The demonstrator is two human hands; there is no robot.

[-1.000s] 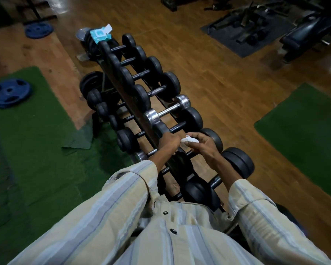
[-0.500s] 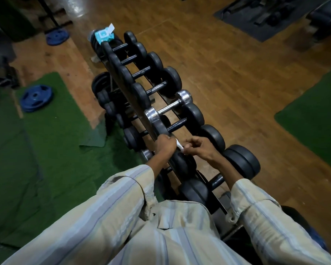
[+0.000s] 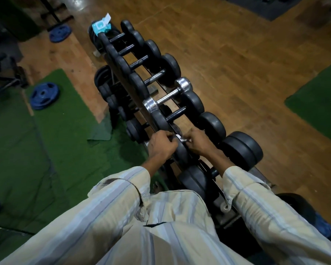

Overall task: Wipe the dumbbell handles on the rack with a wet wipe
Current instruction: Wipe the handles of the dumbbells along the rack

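Fingers of your right hand (image 3: 196, 142) are pinching the small white wet wipe (image 3: 180, 138) against the hidden handle, while your left hand (image 3: 161, 145) is gripping the round black dumbbell head (image 3: 181, 153), probably steadying it.

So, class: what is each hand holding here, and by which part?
The right hand pinches a white wet wipe by its near edge. The left hand grips the end of a black dumbbell on the rack; its handle is hidden.

Matt black, perhaps rubber, dumbbell heads (image 3: 171, 64); one shiny chrome dumbbell (image 3: 167, 96); glossy wood floor (image 3: 237, 54).
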